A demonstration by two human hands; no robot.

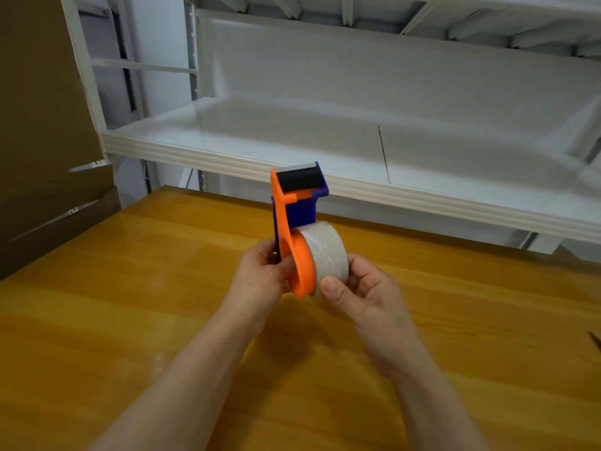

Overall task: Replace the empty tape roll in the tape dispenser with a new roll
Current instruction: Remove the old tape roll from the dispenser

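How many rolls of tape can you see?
1. The tape roll sits on the orange and purple tape dispenser, above the wooden table. The right hand grips the roll, the left hand holds the dispenser. No other roll shows; one may lie outside the picture.

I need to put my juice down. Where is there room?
Bare wood on the table lies left, between the cardboard and the left hand, and right, between the right hand and a dark tip at the edge. The white shelf behind is bare. The middle is crowded: both hands hold the tape dispenser and tape roll.
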